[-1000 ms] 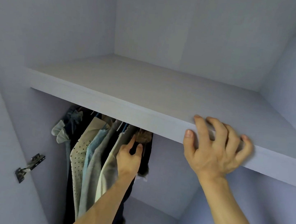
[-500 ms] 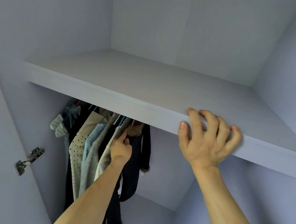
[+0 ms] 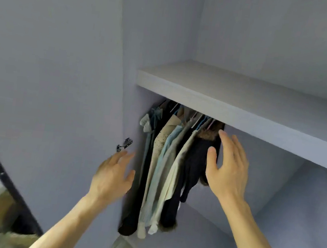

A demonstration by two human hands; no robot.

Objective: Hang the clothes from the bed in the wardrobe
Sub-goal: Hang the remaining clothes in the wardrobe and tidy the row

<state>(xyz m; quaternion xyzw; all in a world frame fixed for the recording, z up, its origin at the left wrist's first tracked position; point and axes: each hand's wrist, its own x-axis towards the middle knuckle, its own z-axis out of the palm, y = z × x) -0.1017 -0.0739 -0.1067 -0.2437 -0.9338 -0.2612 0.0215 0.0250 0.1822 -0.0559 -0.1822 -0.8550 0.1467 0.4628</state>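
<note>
Now right hand (image 3: 227, 169) off the shelf (image 3: 245, 97), left hand (image 3: 112, 177) withdrawn from clothes (image 3: 165, 165), both spread, apparently empty

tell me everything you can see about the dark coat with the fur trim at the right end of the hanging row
The dark coat looks navy or black, soft thick cloth, with brown fur at collar and hem. It hangs straight down, last on the right of the row under the shelf, against a cream garment on its left. One sleeve dangles in front. The open right hand is before its upper right side; whether it touches cannot be told.
</note>
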